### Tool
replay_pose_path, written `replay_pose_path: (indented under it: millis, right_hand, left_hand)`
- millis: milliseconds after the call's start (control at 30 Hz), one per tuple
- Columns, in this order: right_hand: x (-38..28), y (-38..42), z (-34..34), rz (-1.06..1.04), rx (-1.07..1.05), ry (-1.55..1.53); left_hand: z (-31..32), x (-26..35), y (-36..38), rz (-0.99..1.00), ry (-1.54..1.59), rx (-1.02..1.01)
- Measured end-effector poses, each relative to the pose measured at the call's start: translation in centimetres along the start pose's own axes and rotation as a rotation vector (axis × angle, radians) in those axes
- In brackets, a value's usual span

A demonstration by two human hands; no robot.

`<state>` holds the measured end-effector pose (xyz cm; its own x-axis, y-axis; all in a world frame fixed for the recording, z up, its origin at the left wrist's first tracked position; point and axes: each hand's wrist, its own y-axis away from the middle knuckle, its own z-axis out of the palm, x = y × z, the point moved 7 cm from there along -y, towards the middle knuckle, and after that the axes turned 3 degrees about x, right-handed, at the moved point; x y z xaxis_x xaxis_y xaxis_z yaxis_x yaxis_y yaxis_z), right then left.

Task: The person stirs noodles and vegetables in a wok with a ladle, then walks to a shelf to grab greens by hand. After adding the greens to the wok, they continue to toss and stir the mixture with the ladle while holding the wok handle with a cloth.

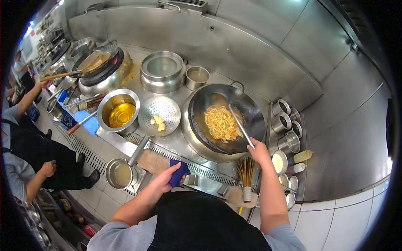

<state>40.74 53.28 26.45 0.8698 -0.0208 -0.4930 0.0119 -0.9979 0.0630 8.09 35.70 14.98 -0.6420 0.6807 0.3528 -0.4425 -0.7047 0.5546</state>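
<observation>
My right hand point(260, 152) is closed round the handle of a long metal cooking utensil point(239, 123). It slants into a black wok point(255, 129) on the stove, where its far end blends into the dark metal. Beside it, a mound of noodles point(221, 123) with bits of vegetable lies in the wok. My left hand point(168, 178) grips a folded dark blue cloth point(180, 172) at the counter's front edge. Just left of that hand is a brown towel point(153, 161). A bamboo brush point(246, 171) stands near my right forearm.
Left of the wok are a perforated strainer point(151, 109) holding pale yellow pieces, a pot of yellow oil point(121, 113) and a large lidless pot point(162, 77). A small pan point(120, 173) juts out in front. Metal seasoning cups point(289, 143) line the right. A co-worker point(37, 154) stands at left.
</observation>
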Motion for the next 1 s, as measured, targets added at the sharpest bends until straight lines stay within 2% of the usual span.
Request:
replay_pose_path:
  millis: [33,67,100,167,200,267,400,500,600,633,700,833,933,967,1000]
  right_hand:
    - [-0.8,0.9,-0.5,-0.088,-0.049,0.023]
    - [-0.9,1.7,-1.5,-0.096,-0.06,0.156]
    - [-1.6,2.9,-3.2,-0.097,-0.056,0.152]
    - [-3.5,5.0,-6.3,-0.247,-0.002,0.561]
    - [-2.6,5.3,-6.8,-0.25,0.001,0.561]
    - [-1.6,6.1,-8.4,-0.371,0.189,0.84]
    - [-0.4,7.4,-8.3,-0.372,0.292,0.823]
    - [-1.5,8.2,-7.0,-0.329,0.382,0.709]
    - [-1.9,8.7,-5.9,-0.38,0.425,0.551]
    - [-1.5,8.8,-5.9,-0.371,0.426,0.546]
    - [-1.3,9.2,-5.5,-0.49,0.402,0.637]
    - [3.2,9.7,-7.0,-0.472,0.382,0.74]
    - [5.3,10.8,-8.1,-0.314,0.401,0.727]
    - [5.4,11.4,-8.0,-0.318,0.396,0.728]
    - [5.5,12.0,-8.4,-0.217,0.386,0.66]
  left_hand:
    - [-0.1,-0.3,-0.2,0.014,-0.002,0.012]
    - [-0.1,-0.4,-0.2,0.023,-0.005,0.017]
    - [0.0,-0.5,-0.2,0.032,-0.007,0.022]
    - [0.6,-0.7,0.1,0.037,-0.023,0.04]
    - [0.9,-0.7,0.1,0.04,-0.028,0.046]
    - [1.4,-0.8,0.2,0.032,-0.049,0.043]
    - [3.5,-1.3,0.4,0.034,-0.093,0.023]
    - [4.4,-2.1,-0.5,0.021,-0.168,0.029]
    - [5.8,-2.7,-0.9,0.003,-0.228,0.039]
    - [5.9,-2.8,-0.9,-0.003,-0.236,0.041]
    - [6.2,-3.0,-1.1,-0.024,-0.257,0.013]
    - [5.8,-3.1,-0.8,-0.025,-0.256,0.067]
    - [4.6,-3.1,-1.1,0.019,-0.218,0.058]
    - [4.0,-3.2,-1.2,0.009,-0.219,0.069]
    - [3.7,-3.3,-1.2,-0.002,-0.221,0.081]
